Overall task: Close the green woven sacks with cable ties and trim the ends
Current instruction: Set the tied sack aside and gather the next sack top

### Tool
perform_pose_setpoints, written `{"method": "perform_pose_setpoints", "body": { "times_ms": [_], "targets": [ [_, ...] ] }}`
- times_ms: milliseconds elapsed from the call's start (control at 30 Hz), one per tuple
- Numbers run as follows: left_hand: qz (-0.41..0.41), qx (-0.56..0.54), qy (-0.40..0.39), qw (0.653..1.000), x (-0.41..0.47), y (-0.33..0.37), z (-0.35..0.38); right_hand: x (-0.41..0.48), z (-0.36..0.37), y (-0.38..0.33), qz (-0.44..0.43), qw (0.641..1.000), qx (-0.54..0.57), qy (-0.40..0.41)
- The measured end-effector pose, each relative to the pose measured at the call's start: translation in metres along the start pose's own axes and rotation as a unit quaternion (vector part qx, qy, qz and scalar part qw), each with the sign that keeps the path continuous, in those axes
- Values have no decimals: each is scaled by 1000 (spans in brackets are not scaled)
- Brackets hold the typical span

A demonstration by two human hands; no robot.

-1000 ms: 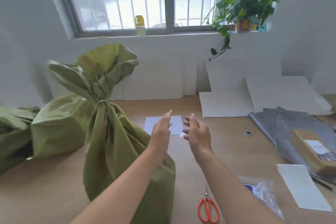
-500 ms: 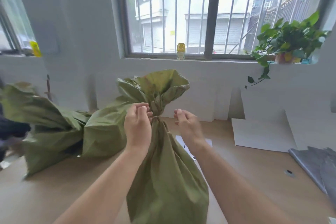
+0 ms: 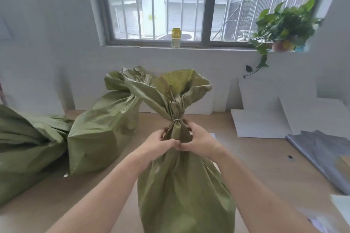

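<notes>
Tied green woven sack (image 3: 181, 191) upright at the front of the tan wooden table (image 3: 255, 166), left hand (image 3: 161, 143) and right hand (image 3: 200, 142) gripping its neck just below the pale cable tie (image 3: 177, 119), second green woven sack (image 3: 102, 130) behind-left, third green sack (image 3: 28, 143) further left, grey plastic sheets (image 3: 322, 153) at right, yellow-capped bottle (image 3: 176, 38) and leafy potted plant (image 3: 282, 30) on the windowsill behind.

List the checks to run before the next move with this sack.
1. Neck tied: ok; the cable tie cinches the sack just above the hands.
2. Grip: ok; the left hand and right hand both grip the neck below the tie.
3. Tie end trimmed: cannot tell; no tail shows, but the tie is too small to judge.
4. Sack upright: ok; its base is out of view.
5. Scissors within reach: cannot tell; none in view.
</notes>
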State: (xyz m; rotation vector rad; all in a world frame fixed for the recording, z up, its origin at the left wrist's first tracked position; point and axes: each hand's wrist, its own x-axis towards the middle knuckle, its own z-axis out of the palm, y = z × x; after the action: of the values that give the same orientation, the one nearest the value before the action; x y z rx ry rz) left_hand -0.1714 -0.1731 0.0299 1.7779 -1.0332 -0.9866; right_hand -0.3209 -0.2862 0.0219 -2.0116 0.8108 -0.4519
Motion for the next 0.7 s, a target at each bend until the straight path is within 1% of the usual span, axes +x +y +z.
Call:
{"method": "perform_pose_setpoints", "body": {
  "times_ms": [67,133,300,400,500,700],
  "targets": [
    [28,10,-17,999,12,-8,-7,8,4,4,28,999,-7,35],
    [50,17,-17,998,25,-14,-12,17,6,10,47,997,-11,65],
    [81,6,-20,996,56,-10,-14,36,2,17,52,991,-13,123],
    [106,-16,-13,994,71,10,-13,48,-13,11,42,987,-1,155],
    [133,-39,0,990,89,35,-12,64,-36,1,13,985,2,174],
    [190,-76,78,976,129,91,-8,106,-91,-20,-50,977,45,200]
  ]
}}
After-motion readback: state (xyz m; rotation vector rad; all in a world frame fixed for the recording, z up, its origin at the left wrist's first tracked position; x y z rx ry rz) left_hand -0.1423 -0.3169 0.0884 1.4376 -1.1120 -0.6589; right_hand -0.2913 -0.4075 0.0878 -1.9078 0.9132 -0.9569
